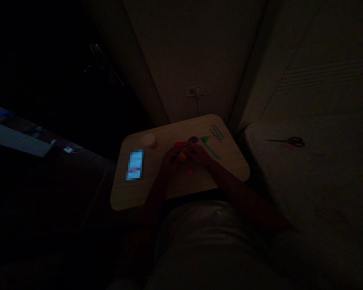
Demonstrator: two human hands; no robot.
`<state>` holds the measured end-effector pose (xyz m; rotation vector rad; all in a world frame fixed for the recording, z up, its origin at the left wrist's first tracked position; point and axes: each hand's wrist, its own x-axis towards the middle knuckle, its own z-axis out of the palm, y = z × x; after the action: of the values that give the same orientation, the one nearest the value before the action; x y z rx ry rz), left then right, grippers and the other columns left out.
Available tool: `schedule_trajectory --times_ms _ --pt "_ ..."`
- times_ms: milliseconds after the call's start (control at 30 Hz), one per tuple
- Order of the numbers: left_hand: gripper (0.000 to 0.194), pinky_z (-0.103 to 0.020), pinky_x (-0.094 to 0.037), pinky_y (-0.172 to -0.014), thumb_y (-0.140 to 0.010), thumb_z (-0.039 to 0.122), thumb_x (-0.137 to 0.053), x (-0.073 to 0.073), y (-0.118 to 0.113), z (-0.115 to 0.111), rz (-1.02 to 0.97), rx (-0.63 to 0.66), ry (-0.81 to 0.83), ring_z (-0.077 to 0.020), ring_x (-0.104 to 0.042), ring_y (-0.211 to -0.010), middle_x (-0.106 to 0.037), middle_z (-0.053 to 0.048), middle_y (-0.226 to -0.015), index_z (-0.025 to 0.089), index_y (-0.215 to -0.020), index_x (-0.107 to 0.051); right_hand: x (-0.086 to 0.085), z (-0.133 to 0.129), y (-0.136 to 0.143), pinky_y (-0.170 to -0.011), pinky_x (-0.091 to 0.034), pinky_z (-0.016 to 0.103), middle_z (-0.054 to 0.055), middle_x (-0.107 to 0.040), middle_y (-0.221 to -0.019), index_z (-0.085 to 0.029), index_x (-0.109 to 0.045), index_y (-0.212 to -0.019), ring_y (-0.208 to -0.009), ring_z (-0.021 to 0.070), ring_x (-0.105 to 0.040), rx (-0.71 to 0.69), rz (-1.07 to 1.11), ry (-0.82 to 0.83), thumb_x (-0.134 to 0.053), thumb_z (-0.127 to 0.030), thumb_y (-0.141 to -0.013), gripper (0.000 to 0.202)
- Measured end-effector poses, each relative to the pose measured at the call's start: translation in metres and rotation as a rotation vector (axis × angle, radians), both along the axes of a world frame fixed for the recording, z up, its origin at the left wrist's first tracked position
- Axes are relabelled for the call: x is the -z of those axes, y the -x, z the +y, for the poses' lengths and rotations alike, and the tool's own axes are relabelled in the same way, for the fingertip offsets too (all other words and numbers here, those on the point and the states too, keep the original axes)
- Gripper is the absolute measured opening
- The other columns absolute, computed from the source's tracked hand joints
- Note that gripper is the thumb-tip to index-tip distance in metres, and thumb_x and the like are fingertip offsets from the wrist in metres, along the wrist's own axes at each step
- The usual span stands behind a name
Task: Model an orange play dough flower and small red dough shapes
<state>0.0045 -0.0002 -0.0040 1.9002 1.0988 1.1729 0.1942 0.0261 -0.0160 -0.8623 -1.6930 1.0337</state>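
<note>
In dim light, my left hand (pixel 170 158) and my right hand (pixel 197 154) meet over the small wooden table (pixel 178 188). Between their closed fingers is an orange lump (pixel 183 156), touched from both sides. A red piece (pixel 179 143) shows just beyond my fingers, and a pink-red piece (pixel 189 172) lies on the table nearer to me. Behind my right hand are a purple piece (pixel 193 139) and a green piece (pixel 205 139). A teal tool (pixel 212 150) lies to the right of that hand.
A lit phone (pixel 135 164) and a round tub (pixel 150 141) are on the table's left side. Thin teal sticks (pixel 217 133) lie at its back right. Scissors (pixel 295 141) rest on a pale surface (pixel 290 177) at right. A wall socket (pixel 195 90) holds a plug.
</note>
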Motion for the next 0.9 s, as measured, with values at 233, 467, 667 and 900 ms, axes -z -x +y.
schedule_trajectory --times_ms 233,467,667,900 --pt "0.033 -0.041 -0.053 -0.097 -0.092 0.049 -0.066 0.006 0.003 0.004 0.016 0.023 -0.058 -0.0256 -0.065 -0.114 -0.069 -0.008 -0.121 0.023 -0.113 -0.068 0.002 0.0 0.0 -0.079 -0.054 0.034 0.007 -0.075 -0.101 -0.019 -0.068 -0.117 -0.087 0.0212 -0.068 0.011 -0.054 0.017 -0.06 -0.038 -0.094 0.031" --pt "0.033 -0.041 -0.052 -0.097 -0.091 0.047 -0.069 0.004 0.002 0.003 -0.006 0.033 -0.051 -0.0252 -0.065 -0.112 -0.069 -0.009 -0.119 0.023 -0.112 -0.068 0.006 0.003 -0.001 -0.08 -0.052 0.033 0.006 -0.074 -0.099 -0.02 -0.069 -0.116 -0.087 0.02 -0.067 0.004 -0.058 -0.007 -0.059 -0.039 -0.094 0.031" --pt "0.032 -0.039 -0.054 -0.093 -0.089 0.048 -0.071 0.001 0.0 0.0 0.002 -0.002 -0.033 -0.0246 -0.066 -0.11 -0.069 -0.008 -0.117 0.023 -0.109 -0.068 0.001 0.001 -0.001 -0.081 -0.053 0.033 0.008 -0.074 -0.101 -0.018 -0.07 -0.117 -0.09 0.0211 -0.068 -0.013 -0.04 0.016 -0.062 -0.034 -0.092 0.03" --pt "0.03 -0.037 -0.054 -0.089 -0.089 0.046 -0.072 -0.003 -0.001 -0.002 -0.01 -0.006 -0.025 -0.0228 -0.067 -0.104 -0.07 -0.007 -0.113 0.023 -0.109 -0.068 0.0 0.0 -0.002 -0.079 -0.052 0.031 0.007 -0.075 -0.1 -0.02 -0.068 -0.121 -0.087 0.0198 -0.068 -0.013 -0.082 0.001 -0.061 -0.036 -0.094 0.033"
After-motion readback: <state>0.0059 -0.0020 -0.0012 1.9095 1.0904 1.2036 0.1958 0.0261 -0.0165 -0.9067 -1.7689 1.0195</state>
